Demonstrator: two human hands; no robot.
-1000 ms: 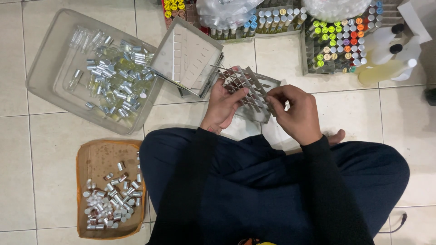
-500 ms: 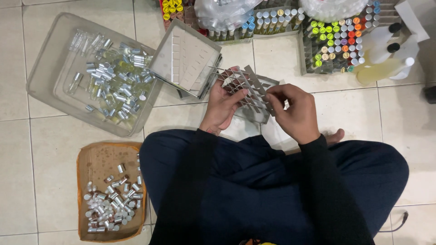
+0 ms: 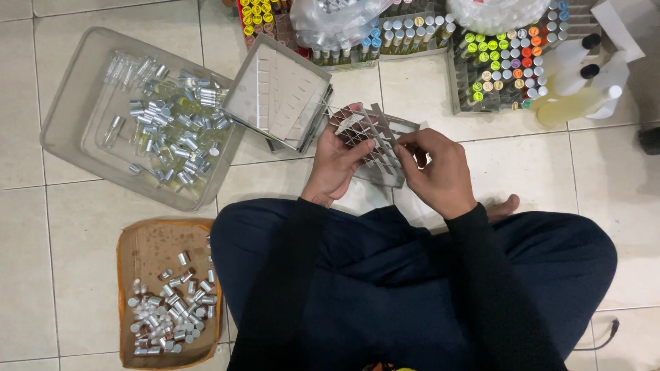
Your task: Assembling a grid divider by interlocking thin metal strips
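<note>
Cardboard divider grid (image 3: 375, 141), grey, held up over the tiled floor (image 3: 41, 227) just ahead of the crossed legs. Left hand (image 3: 337, 161) grips its near-left edge: thumb on top, fingers curled under, closed on the card. Right hand (image 3: 440, 172) pinches at the grid's right side with thumb and forefinger; whether it has a strip or only a cell wall, can't tell from this angle.

Judgement: the step is squaring up or seating the interlocked strips. To do it well:
- keep the left grip firm near a joint, not mid-span, so the card doesn't bow
- work the right pinch low at the slot, push along the strip's plane, no twisting
- keep the grid level so cells don't rack into diamonds
- go row by row, check each crossing is fully seated

Nearby: flat grey box with dividers (image 3: 278, 93) just left of the grid, touching or nearly so. Clear plastic tub (image 3: 82, 154) of small glass vials further left. Brown cardboard tray (image 3: 137, 247) of silver caps beside the left knee. Racks of colour-capped vials (image 3: 509, 58) and squeeze bottles (image 3: 584, 86) beyond, well apart from both hands.
</note>
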